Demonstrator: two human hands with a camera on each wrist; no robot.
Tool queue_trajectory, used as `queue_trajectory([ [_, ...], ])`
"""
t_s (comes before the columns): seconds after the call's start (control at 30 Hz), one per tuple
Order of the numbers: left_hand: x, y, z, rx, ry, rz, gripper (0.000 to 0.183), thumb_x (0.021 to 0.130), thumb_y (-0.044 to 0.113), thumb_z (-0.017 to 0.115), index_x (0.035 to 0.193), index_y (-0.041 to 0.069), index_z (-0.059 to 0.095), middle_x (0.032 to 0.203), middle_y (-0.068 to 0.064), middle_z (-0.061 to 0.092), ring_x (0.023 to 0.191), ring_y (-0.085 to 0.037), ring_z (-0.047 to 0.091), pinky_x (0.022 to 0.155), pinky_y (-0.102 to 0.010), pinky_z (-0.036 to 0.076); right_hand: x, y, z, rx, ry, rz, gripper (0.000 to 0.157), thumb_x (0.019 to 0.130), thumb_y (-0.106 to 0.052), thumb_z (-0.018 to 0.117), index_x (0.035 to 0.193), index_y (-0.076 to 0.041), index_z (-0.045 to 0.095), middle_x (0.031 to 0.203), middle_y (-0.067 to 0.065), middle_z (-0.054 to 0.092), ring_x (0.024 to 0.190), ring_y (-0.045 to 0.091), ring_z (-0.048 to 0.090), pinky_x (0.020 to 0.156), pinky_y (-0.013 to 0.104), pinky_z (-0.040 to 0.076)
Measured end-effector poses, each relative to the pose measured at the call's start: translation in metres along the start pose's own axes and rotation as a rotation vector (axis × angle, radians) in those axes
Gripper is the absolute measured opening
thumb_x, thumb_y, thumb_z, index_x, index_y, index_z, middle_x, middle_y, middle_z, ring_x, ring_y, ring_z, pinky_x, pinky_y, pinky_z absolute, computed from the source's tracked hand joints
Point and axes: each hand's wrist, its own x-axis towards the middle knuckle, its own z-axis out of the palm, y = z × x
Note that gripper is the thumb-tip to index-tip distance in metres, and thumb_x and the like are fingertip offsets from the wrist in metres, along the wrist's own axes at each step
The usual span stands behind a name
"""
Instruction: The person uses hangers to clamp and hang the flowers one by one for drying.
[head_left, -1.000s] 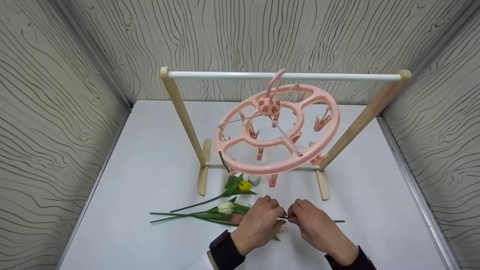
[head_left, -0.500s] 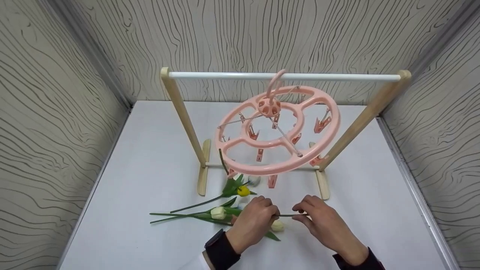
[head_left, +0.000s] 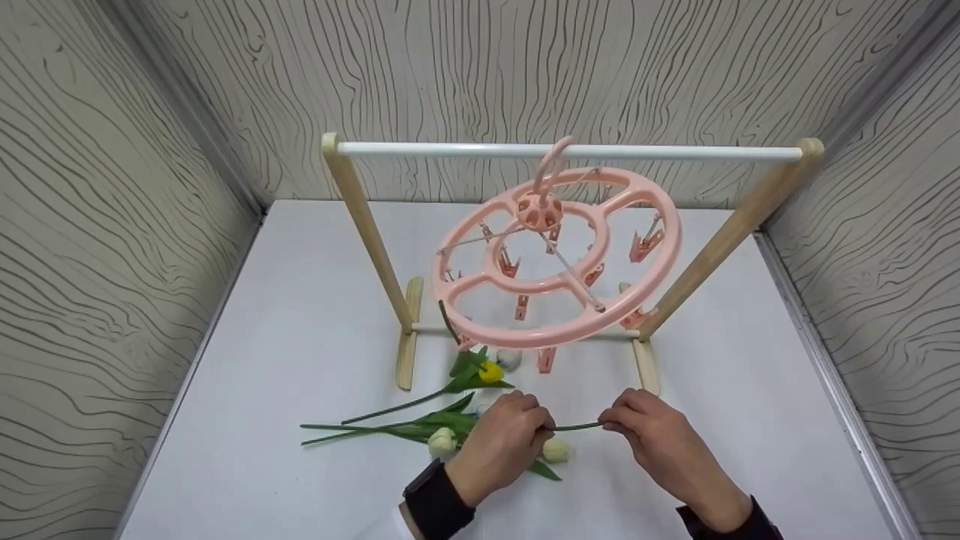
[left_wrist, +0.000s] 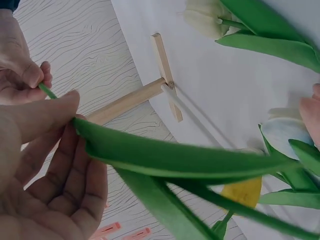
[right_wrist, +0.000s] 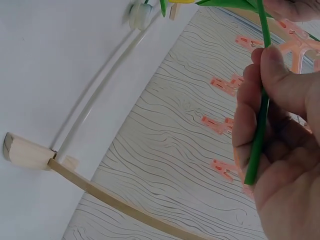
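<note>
In the head view my left hand [head_left: 504, 439] and right hand [head_left: 660, 439] hold one artificial tulip by its green stem [head_left: 577, 427], low over the table. The left thumb and fingers pinch the stem just below the long green leaves [left_wrist: 165, 155]. My right thumb and fingers pinch it closer to its cut end, which runs along the palm in the right wrist view. To the left of the left hand shows a white tulip bloom [head_left: 442, 441]. Another white tulip [head_left: 555, 450] lies partly hidden beneath that hand. A yellow tulip [head_left: 491, 371] is farther back.
A pink round clip hanger [head_left: 555, 337] with several clips [head_left: 546, 360] hangs from the white bar [head_left: 450, 151] of a wooden-legged rack. One dark stem [head_left: 448, 322] stands up at its left clip. More stems [head_left: 337, 435] lie on the table's left; patterned walls surround the table.
The right hand has slid to the right along the stem, and the gap between my hands has widened. The white bloom left of the left hand has shifted toward the front.
</note>
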Motion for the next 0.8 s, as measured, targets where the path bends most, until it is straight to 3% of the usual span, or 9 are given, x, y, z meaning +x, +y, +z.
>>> queue_trajectory([
  [0.27,0.003,0.014,-0.018,-0.059,-0.013,0.045,0.009,0.097,0.017,0.084,0.106,0.016,0.085,0.095,0.005,0.079,0.089,-0.007,0.067,0.079,-0.013,0.054,0.013,-0.009,-0.007,-0.029,0.008,-0.024,0.036,0.067,0.006,0.097,0.088,-0.016,0.078,0.088,-0.009,0.064,0.08,0.005,0.065,0.072,0.01,0.057],
  [0.63,0.016,0.028,-0.036,0.023,-0.006,0.113,0.008,0.099,0.017,0.082,0.107,0.017,0.085,0.093,0.005,0.079,0.086,-0.007,0.07,0.074,-0.01,0.052,0.028,-0.018,-0.005,-0.071,0.061,-0.127,0.039,0.06,0.007,0.099,0.086,-0.015,0.08,0.084,-0.006,0.062,0.077,0.007,0.062,0.067,0.016,0.056],
  [0.73,0.016,0.027,-0.035,0.029,0.014,0.143,0.005,0.099,0.013,0.081,0.102,0.015,0.084,0.088,0.003,0.077,0.081,-0.007,0.07,0.07,-0.01,0.05,0.029,-0.019,-0.005,-0.083,0.071,-0.153,0.031,0.066,0.003,0.097,0.085,-0.015,0.079,0.084,-0.006,0.062,0.077,0.007,0.061,0.066,0.017,0.055],
  [0.8,0.017,0.026,-0.034,0.025,0.021,0.156,0.005,0.1,0.011,0.08,0.1,0.014,0.084,0.085,0.002,0.075,0.079,-0.008,0.07,0.069,-0.009,0.049,0.028,-0.019,-0.004,-0.085,0.086,-0.173,0.012,0.087,-0.008,0.088,0.086,-0.015,0.079,0.084,-0.006,0.062,0.076,0.007,0.06,0.066,0.017,0.054],
])
